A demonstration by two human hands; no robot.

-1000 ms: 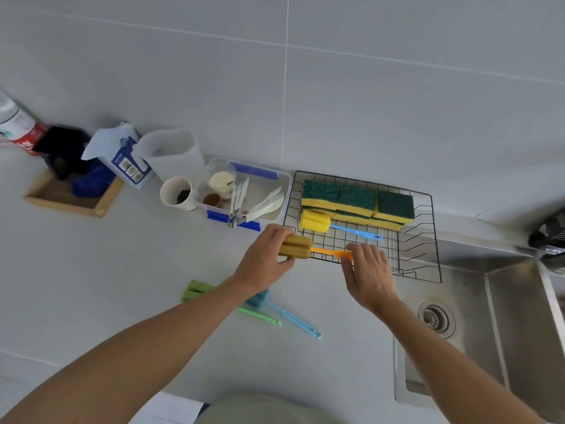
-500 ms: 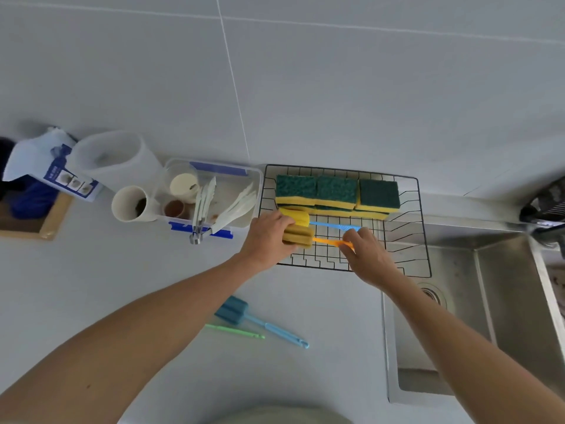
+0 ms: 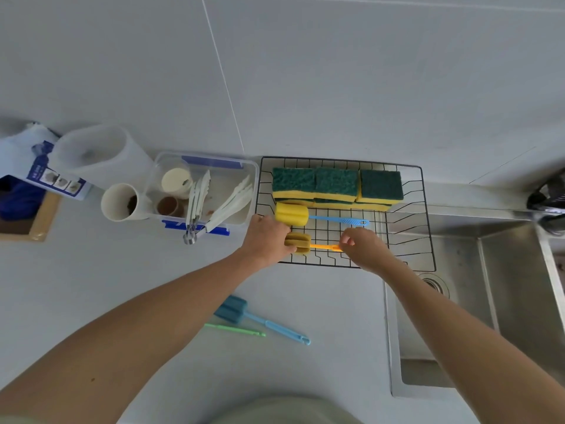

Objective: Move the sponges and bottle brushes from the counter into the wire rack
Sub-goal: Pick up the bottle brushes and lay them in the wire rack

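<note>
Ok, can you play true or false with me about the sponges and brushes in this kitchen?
1. The left hand holds the brown sponge head of the orange-handled brush. True.
2. The wire rack has no sponges in it. False: green and yellow sponges sit along its back.
3. A blue brush lies on the counter. True.
4. The yellow-headed brush lies in the sink. False: it lies in the rack.
</note>
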